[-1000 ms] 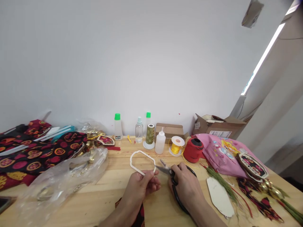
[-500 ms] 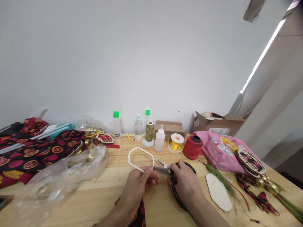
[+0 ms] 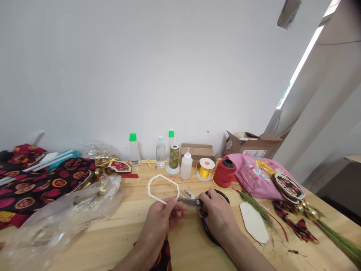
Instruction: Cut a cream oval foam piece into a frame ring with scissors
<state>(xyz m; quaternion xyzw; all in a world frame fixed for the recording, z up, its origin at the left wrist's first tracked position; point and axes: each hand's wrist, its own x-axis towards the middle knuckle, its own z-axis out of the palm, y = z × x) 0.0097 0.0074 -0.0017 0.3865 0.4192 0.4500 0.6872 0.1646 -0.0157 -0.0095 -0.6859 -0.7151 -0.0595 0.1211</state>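
My left hand [image 3: 163, 218] pinches the near edge of a thin white frame [image 3: 158, 179], an open polygon-shaped ring held just above the wooden table [image 3: 113, 241]. My right hand [image 3: 218, 216] grips black-handled scissors [image 3: 194, 202]; their blades are slightly apart and point left, with the tips right at the frame's near right corner beside my left fingers. A strip of red patterned cloth [image 3: 163, 258] lies under my left wrist.
Along the wall stand green-capped bottles [image 3: 133, 149], a clear bottle [image 3: 160, 152], an olive thread spool [image 3: 173, 157], a white glue bottle [image 3: 186, 165], yellow cord [image 3: 205, 169] and a red spool [image 3: 224, 172]. Patterned fabric [image 3: 42, 180] and a plastic bag [image 3: 64, 214] lie left; a pink bag [image 3: 259, 175], white cutout [image 3: 254, 222], green tassels [image 3: 335, 235] and cardboard box [image 3: 254, 143] right.
The scissor tips have closed in on the frame's near right corner. My view has shifted a little to the right, so everything sits further left in the picture.
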